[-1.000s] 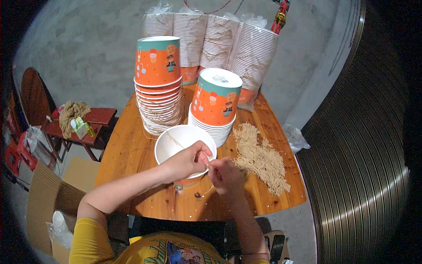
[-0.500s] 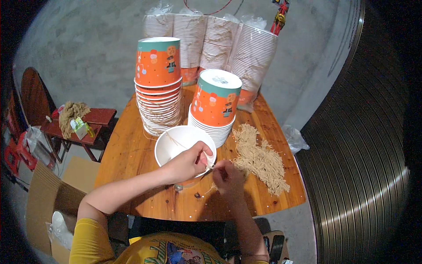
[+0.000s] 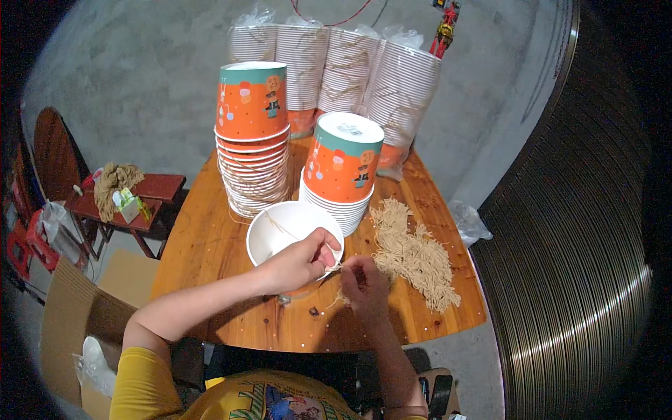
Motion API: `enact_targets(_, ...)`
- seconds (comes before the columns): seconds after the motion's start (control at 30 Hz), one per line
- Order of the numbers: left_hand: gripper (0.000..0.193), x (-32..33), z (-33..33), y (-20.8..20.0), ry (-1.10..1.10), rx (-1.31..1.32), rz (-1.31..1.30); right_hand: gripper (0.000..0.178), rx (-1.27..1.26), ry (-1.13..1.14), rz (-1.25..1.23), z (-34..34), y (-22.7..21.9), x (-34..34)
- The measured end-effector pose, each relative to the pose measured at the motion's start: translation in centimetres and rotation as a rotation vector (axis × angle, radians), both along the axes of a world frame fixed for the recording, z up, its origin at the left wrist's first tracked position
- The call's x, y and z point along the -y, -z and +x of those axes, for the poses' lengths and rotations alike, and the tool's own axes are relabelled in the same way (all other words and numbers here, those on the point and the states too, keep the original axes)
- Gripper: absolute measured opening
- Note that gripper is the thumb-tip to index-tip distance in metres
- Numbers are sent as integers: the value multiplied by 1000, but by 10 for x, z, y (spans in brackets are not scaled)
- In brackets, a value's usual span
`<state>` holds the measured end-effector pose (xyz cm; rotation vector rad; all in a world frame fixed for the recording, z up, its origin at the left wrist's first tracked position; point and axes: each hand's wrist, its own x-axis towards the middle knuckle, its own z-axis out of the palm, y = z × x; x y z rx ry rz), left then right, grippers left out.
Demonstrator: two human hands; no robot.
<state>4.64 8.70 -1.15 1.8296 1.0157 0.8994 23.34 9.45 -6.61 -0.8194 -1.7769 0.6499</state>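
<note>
A white paper tub (image 3: 263,241) lies tipped on the wooden table in front of me, its mouth turned up toward me. Over its right rim my left hand (image 3: 299,264) is closed, thumb and fingers pinching a thin tan string (image 3: 274,222) that trails inside the tub. Just right of the rim, my right hand (image 3: 365,285) has its fingertips pinched together close to the left ones, on the string's end. The knot or hole between the fingertips is too small to make out. A loose pile of tan strings (image 3: 420,262) lies right of my right hand.
Behind the tub stand two stacks of upturned orange-and-green tubs, a tall left one (image 3: 253,105) wound with strings and a shorter right one (image 3: 343,161). Several bagged stacks (image 3: 402,84) line the back of the wooden table (image 3: 245,329). A red bench (image 3: 157,185) is at left.
My hands stay at the tub's rim, with only slight finger movement. The right fingertips have shifted slightly. The tub and stacks stay put.
</note>
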Motion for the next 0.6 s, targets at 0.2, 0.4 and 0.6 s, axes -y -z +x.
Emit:
enact_targets(0.2,27,3,0,-5,40,10,29,4,-10,-22,-65,-1,-8,3)
enact_targets(0.4,21,6,2,-9,2,-30,16,6,-12,-49,-68,-1,-6,2)
enact_targets(0.6,19,14,1,-7,-215,-76,261,6,-40,-59,-110,-2,-16,8)
